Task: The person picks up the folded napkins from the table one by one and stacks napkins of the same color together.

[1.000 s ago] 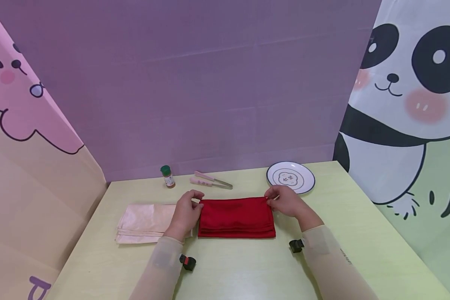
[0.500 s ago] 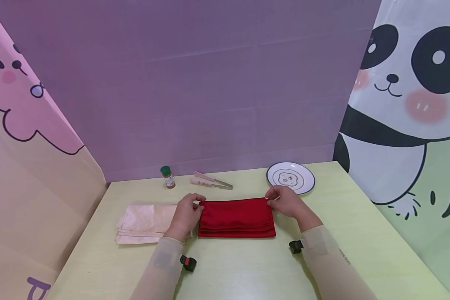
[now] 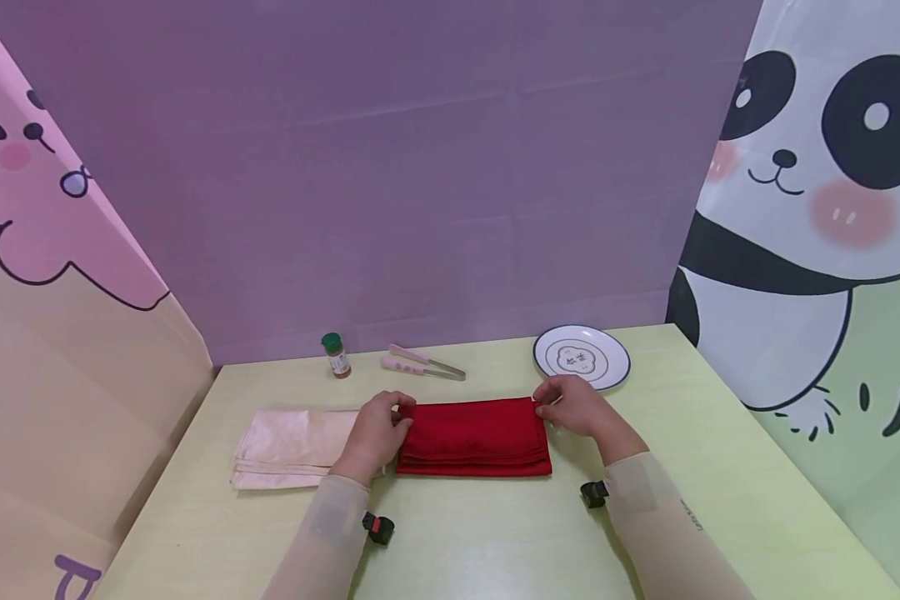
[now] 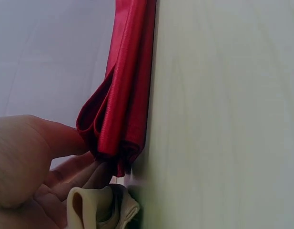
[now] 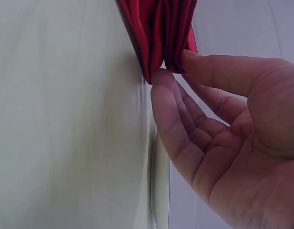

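A red cloth (image 3: 474, 437), folded into a layered rectangle, lies in the middle of the table in the head view. At its back left corner my left hand (image 3: 375, 433) pinches the edge. In the left wrist view the thumb (image 4: 56, 138) touches the looped folds, with the fingers on their far side. My right hand (image 3: 579, 407) pinches the back right corner; the right wrist view shows the layers between thumb and index finger (image 5: 168, 102). Partly behind my left forearm is a folded pale pink cloth (image 3: 288, 446), next to the red one.
Along the back of the table (image 3: 465, 542) stand a green-capped jar (image 3: 337, 357), pink-handled tongs (image 3: 423, 363) and a white plate (image 3: 581, 354) with a dark rim. My right hand is just in front of the plate. A purple sheet (image 3: 420, 183) hangs behind.
My left hand has shifted slightly right and toward me along the red cloth's edge. The cloth's back edge sits slightly lower in view. My right hand has barely moved.
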A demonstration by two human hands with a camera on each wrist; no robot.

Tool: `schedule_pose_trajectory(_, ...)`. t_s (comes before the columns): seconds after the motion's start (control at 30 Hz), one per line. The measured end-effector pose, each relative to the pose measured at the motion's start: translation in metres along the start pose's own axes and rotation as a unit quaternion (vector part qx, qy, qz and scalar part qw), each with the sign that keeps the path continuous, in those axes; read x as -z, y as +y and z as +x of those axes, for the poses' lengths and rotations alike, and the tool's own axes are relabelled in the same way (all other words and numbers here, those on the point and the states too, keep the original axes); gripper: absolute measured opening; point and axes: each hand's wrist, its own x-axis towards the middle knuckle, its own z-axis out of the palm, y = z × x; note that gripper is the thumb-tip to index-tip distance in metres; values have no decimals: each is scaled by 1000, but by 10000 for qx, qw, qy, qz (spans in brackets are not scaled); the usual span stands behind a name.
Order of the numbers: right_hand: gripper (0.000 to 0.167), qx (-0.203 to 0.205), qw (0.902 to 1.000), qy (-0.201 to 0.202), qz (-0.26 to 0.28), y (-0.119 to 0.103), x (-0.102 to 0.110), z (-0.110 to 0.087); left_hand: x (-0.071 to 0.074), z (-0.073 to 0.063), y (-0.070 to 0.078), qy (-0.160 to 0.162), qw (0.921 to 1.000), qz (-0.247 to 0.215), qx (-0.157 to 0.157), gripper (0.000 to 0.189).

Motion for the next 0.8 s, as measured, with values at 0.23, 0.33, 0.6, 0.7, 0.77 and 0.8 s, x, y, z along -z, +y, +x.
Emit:
schedule_pose_trajectory(0.23,13,-20,10000,-37,57,1,1,1,0,-1,3,19,9999,70,-109,25)
schedule_pose_trajectory(0.33,13,-30,10000,-37,53,2,2,1,-1,0,4,42,9999,82,-89,25)
schedule_pose_trajectory(0.6,13,-14,10000,-14,-17,2,2,0,0,1,5,238,9994,136,-218,23)
schedule_pose_trajectory(0.7,13,45,10000,38,-56,0,3,-1,0,1,5,267,9994,63,-230,23)
schedule_pose_trajectory(0.77,14,105,9999,77,-58,0,4,-1,1,1,4,286,9992,8,-283,23)
schedule_pose_trajectory(0.8,14,157,9998,109,-100,-1,5,-1,2,1,4,299,9991,-6,-286,23)
